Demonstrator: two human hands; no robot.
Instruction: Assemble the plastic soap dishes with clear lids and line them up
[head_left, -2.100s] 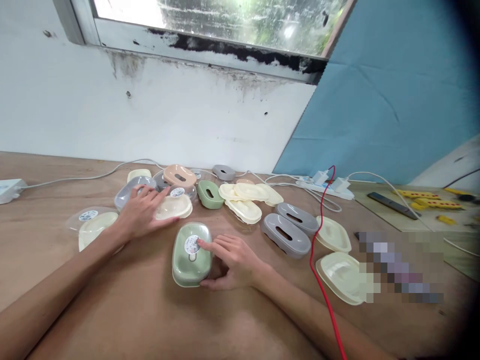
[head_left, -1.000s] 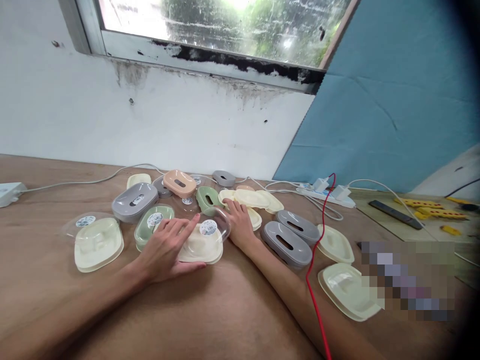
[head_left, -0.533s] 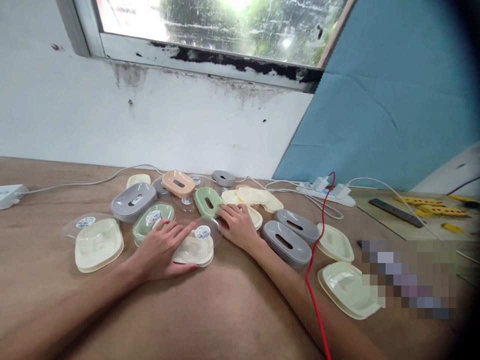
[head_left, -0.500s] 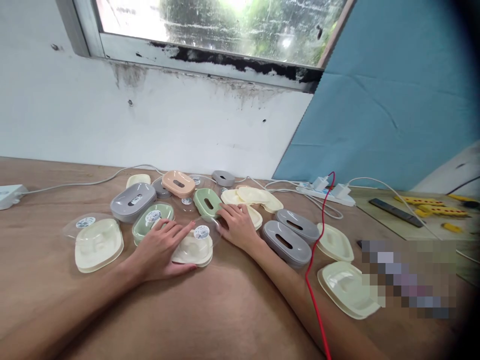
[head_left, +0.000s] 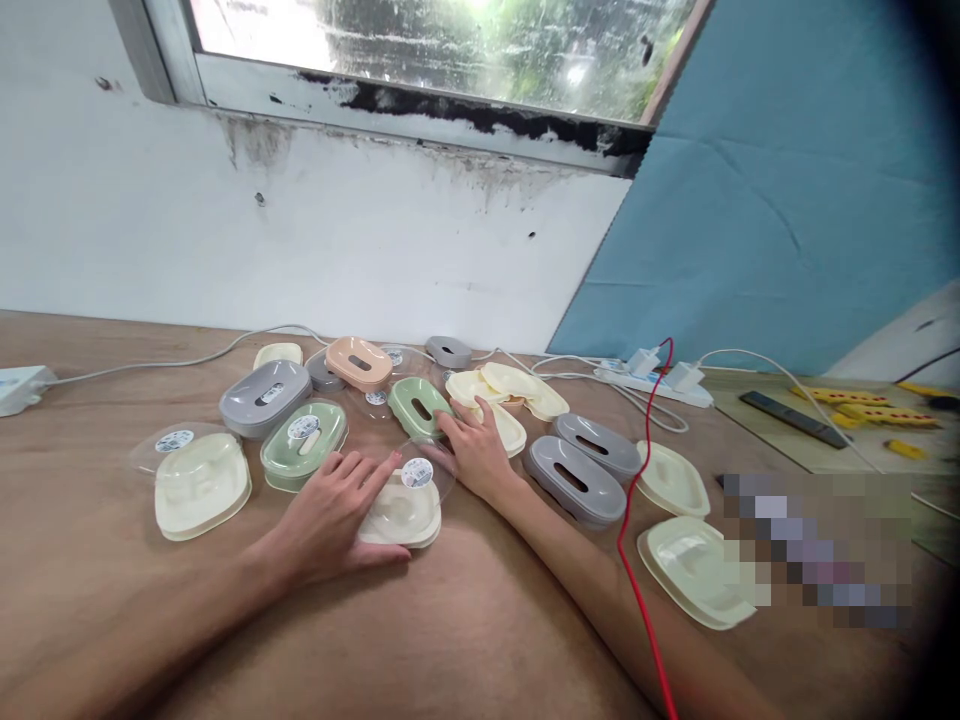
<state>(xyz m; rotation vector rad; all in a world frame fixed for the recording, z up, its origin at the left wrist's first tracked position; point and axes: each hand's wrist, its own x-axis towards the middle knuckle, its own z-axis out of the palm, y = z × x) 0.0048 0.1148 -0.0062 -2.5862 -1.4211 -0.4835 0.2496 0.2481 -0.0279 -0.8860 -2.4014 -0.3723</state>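
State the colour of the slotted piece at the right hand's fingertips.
The slotted piece is green, seen best in the head view.

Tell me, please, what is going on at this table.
On a wooden table, a person's left hand rests against a cream tray with a clear, labelled cover lying partly over it. The right hand touches the edge of a green slotted piece. Two grey slotted pieces lie to the right.
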